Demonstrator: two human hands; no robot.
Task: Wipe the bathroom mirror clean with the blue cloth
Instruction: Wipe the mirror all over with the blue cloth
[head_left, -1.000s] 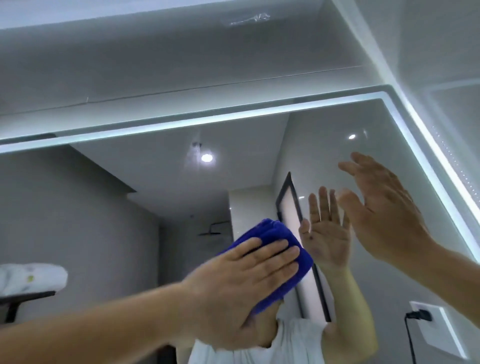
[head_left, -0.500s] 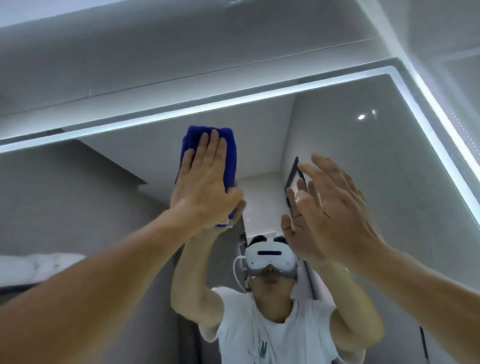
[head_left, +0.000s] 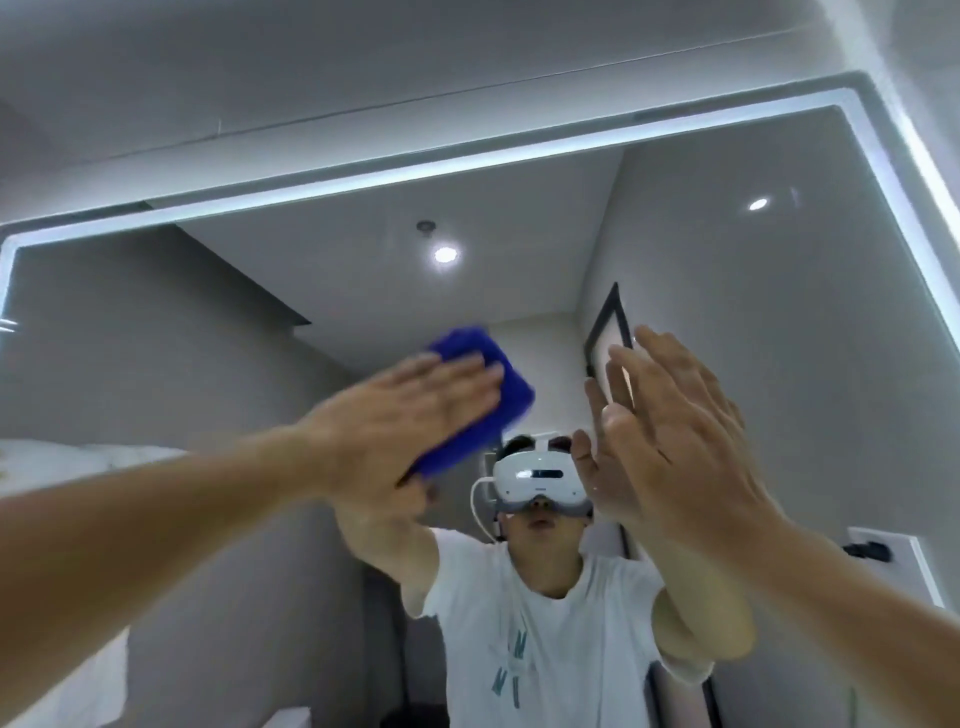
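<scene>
The bathroom mirror (head_left: 753, 338) fills most of the view, edged by a lit white strip along its top and right side. My left hand (head_left: 405, 421) lies flat over the folded blue cloth (head_left: 488, 395) and presses it against the glass near the middle; the hand is blurred with motion. To the right, my right hand (head_left: 675, 436) is raised with its fingers spread, palm toward the mirror, holding nothing. Whether it touches the glass I cannot tell. The mirror reflects me, in a white T-shirt and a white headset, with both arms up.
A grey wall and ceiling (head_left: 363, 78) run above the mirror's top edge. A white wall socket with a black plug (head_left: 878, 553) sits at the lower right. White towels (head_left: 67, 462) show at the left edge.
My left hand swept the cloth from low centre up toward the top light strip, then back down and to the right. My right hand stayed raised and drifted slightly left.
</scene>
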